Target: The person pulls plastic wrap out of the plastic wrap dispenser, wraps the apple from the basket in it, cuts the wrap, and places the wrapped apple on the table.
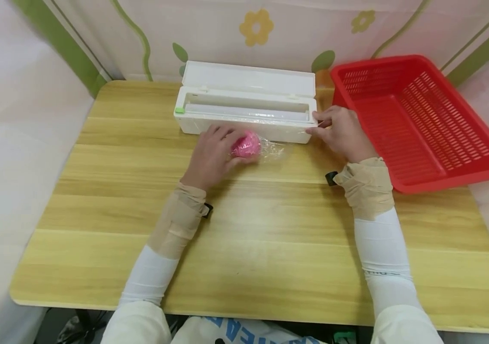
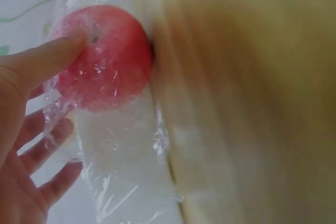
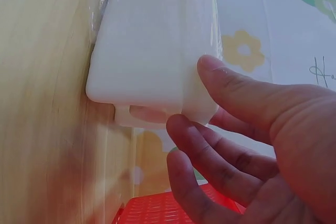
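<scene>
Head view: the white film dispenser [image 1: 244, 107] sits lid-up at the table's [image 1: 270, 229] far edge, a clear roll lying in its trough; the red basket [image 1: 416, 119] just beside it holds nothing visible. Your left hand [image 1: 210, 155] curls its fingers [image 2: 50, 59] round the pink ball [image 1: 246, 145], which lies on the table against the dispenser front, wrapped in film [image 2: 126, 182] (edges hard to trace). Your right hand [image 1: 343, 134] rests relaxed, spread fingers [image 3: 236, 93] on the dispenser's end.

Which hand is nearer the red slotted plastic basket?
Right. The right hand sits at the white dispenser's end beside the red slotted plastic basket; the left hand is farther, on the pink ball.
</scene>
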Demonstrator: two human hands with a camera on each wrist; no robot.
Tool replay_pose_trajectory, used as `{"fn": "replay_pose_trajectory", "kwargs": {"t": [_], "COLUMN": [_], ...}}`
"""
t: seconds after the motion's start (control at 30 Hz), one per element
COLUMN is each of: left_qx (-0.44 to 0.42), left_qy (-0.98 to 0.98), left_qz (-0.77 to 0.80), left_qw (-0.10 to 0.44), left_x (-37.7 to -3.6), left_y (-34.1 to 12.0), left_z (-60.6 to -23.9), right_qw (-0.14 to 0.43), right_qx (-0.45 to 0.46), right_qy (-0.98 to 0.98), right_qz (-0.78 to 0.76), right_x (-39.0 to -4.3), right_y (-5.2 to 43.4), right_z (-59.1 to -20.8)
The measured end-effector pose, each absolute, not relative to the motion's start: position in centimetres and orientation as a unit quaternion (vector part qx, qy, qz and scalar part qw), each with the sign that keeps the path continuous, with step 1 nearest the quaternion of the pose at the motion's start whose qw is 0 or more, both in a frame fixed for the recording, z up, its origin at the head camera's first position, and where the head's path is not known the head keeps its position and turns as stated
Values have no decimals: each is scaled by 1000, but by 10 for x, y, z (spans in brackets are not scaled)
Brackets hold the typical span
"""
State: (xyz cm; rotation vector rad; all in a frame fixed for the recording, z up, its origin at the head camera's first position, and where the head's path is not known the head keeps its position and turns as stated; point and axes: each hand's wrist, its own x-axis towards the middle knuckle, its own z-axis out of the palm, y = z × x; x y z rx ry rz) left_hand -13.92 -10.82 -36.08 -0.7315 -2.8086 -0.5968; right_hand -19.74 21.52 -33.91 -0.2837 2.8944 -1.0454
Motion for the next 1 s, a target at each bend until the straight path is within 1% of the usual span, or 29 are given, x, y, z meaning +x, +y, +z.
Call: {"fn": "replay_pose_trajectory", "kwargs": {"t": [0.3, 0.6, 0.8, 0.93, 1.0], "left_qx": [-252, -264, -266, -271, -274], "left_qy": [-949, -946, -944, -940, -938], "left_qz": [-189, -189, -195, -206, -208], "left_qw": [37, 29, 25, 32, 39], "left_x": [-135, -128, -120, -113, -110], "left_y": [-115, -116, -117, -117, -117], "left_z": [-346, -335, -321, -310, -306], "right_qw": [44, 100, 93, 84, 75], "right_qx": [-98, -99, -113, -116, -134], "right_qy": [935, 936, 942, 943, 940], "right_qz": [-338, -324, -301, -300, -304], "right_x": [-196, -197, -188, -178, -170], "right_y": [221, 219, 216, 210, 204], "right_z": [-337, -329, -318, -304, -298]}}
